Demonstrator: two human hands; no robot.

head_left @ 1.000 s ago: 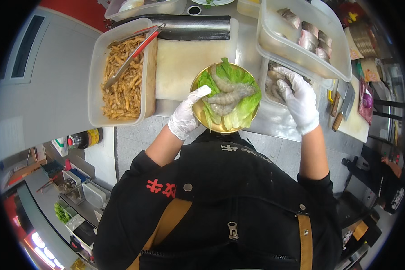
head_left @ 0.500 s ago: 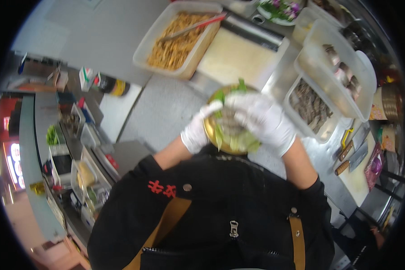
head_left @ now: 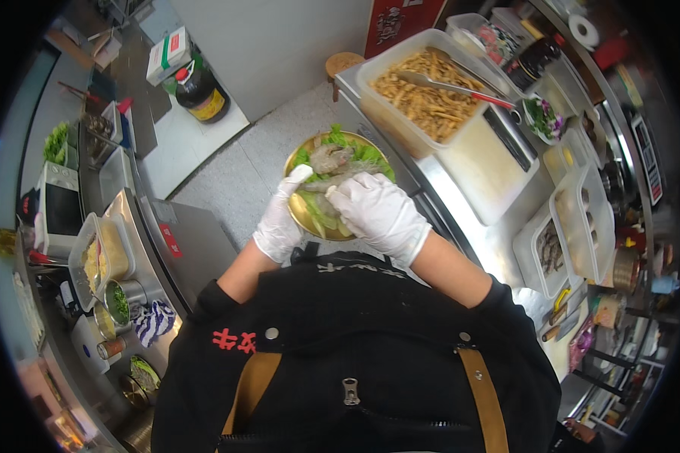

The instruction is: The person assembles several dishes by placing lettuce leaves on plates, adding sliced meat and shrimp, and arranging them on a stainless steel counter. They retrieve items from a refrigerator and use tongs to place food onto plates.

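A round gold-coloured dish (head_left: 301,214) is held in front of my chest. Green lettuce (head_left: 345,137) lines it, and raw grey shrimp (head_left: 329,158) lie on the leaves. My gloved left hand (head_left: 279,224) grips the dish's left rim, thumb on top and the other fingers mostly hidden below. Over the dish's right side, my gloved right hand (head_left: 381,215) has its fingers curled and pressed together against a grey shrimp. The hand covers part of that shrimp.
Along the right counter stand a tub of tan strips (head_left: 431,94) with tongs across it, a white cutting board (head_left: 485,172) and a tub of shrimp (head_left: 549,249). Knives (head_left: 559,326) lie nearer. On the left are a dark bottle (head_left: 202,97) and a steel counter (head_left: 153,257).
My body and view have turned left, away from the right counter. The dish stays in my hands; my right hand has drawn back, uncovering more shrimp and lettuce.
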